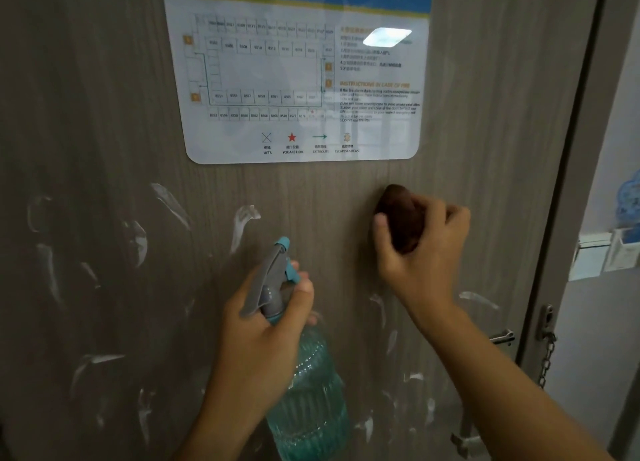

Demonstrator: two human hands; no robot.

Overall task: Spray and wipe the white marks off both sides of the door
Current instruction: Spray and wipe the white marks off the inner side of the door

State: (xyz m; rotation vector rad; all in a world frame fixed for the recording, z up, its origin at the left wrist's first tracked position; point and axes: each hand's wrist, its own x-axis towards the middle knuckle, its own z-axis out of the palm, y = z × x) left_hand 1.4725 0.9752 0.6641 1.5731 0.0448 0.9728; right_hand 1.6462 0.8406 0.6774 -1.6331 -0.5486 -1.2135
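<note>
- Wiping step: right hand (420,249) grips a brown cloth (401,218) against the door (104,114).
- Left hand (263,336) grips the spray bottle (304,391).
- Next, probably: wipe white marks (242,225) leftward.

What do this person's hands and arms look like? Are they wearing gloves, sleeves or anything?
Both are bare. The left hand and the right hand have no gloves, and no rings, watch or bracelets show. Both forearms are uncovered as far as the picture's lower edge, with no sleeve in view. The fingernails are short and plain.
</note>
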